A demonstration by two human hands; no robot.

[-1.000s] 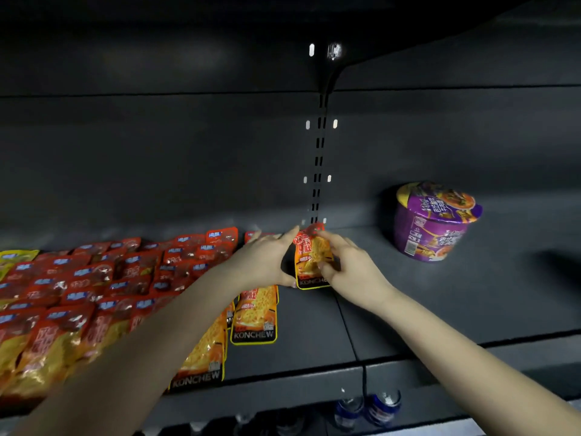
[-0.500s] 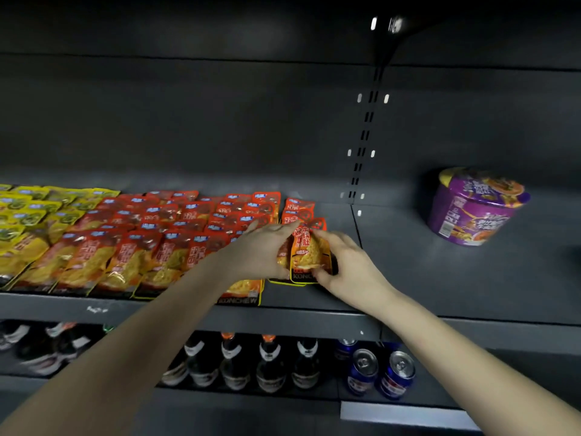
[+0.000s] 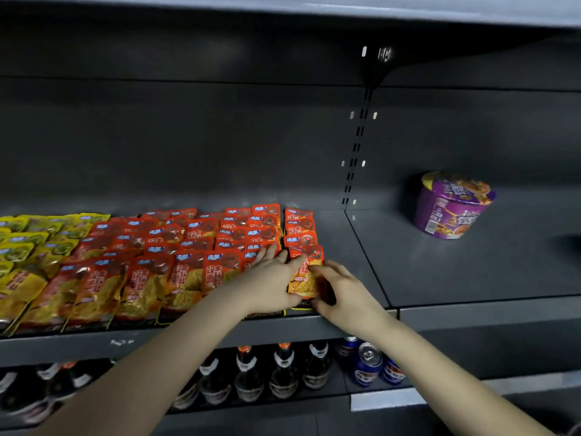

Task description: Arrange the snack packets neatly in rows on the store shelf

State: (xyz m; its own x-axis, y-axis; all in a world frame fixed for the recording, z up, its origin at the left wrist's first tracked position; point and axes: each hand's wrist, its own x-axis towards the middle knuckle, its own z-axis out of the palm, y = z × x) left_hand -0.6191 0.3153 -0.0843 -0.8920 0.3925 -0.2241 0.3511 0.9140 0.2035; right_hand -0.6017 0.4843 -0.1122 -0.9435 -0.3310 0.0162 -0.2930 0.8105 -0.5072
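Glass bottles [image 3: 251,376]: dark and capped, on the lower tier nearest the camera. Blue cans [image 3: 366,363] stand to their right. Labels too blurred to read.
Left hand [image 3: 270,278]: fingers mostly straight, laid over the neighbouring packets, with its edge against the front packet's left side. It grips nothing.
Right hand [image 3: 345,294]: fingers curled onto the front packet's right edge, pinching it.
Front packet [image 3: 306,280]: orange-red, between both hands, at the front of the rightmost column near the shelf lip. Cannot tell whether it lies flat yet.
Step in hand: seating this packet at the head of its column, as I judge it.
Next move: likely squaring its lower edge with the front row to the left, then letting go without dragging it.
Red packets [image 3: 201,247]: overlapping rows running back, with yellow packets [image 3: 25,247] at far left.
Writing: large Chinese characters on the fronts and a small blue tag at each top. Lettering on a black bottom band is mostly hidden. Nothing reads with certainty.
Shelf [image 3: 471,272]: grey metal.
Purple cup [image 3: 452,206]: noodle bowl, well apart to the right, print too small to read.
Slotted upright [image 3: 358,146]: on the back wall, farthest.
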